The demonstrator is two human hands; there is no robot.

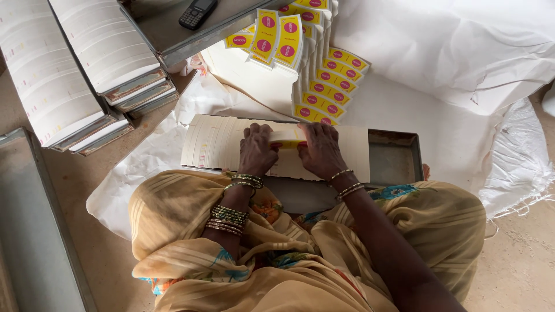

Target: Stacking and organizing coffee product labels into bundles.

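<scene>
A long metal tray [399,159] lies across my lap, packed with a row of flat white cartons [211,141] standing on edge. My left hand [257,150] and my right hand [319,149] rest on top of the row, close together. Between them they pinch a small bunch of the white cartons [287,136], with a bit of yellow and red print showing at its lower edge. Both wrists wear several bangles. The right end of the tray holds no cartons.
A fan of yellow folded cartons with red circles [324,86] leans at the back. More of the same [272,37] lie under a metal shelf holding a dark mobile phone [196,11]. Stacked trays of white cartons [87,63] stand at the left. White sacking [451,46] covers the floor.
</scene>
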